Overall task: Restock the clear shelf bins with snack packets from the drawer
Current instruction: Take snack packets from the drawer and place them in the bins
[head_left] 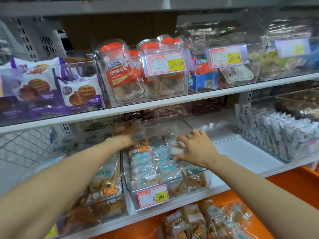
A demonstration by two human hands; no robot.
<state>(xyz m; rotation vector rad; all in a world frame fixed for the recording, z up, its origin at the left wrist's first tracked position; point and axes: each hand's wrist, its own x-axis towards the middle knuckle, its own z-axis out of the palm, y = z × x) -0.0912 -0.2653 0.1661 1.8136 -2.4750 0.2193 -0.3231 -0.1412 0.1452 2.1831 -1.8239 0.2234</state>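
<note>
The right hand (196,149) was caught curled round a snack packet (177,150) inside the clear bin (198,172). The left hand (126,135), blurred at ten o'clock from it, was sunk into the bin's back, and its grip could not be told. More packets (207,219) were seen in the orange drawer (284,187) at six o'clock.

Left hand (126,134) motion-blurred, grip unclear.
</note>
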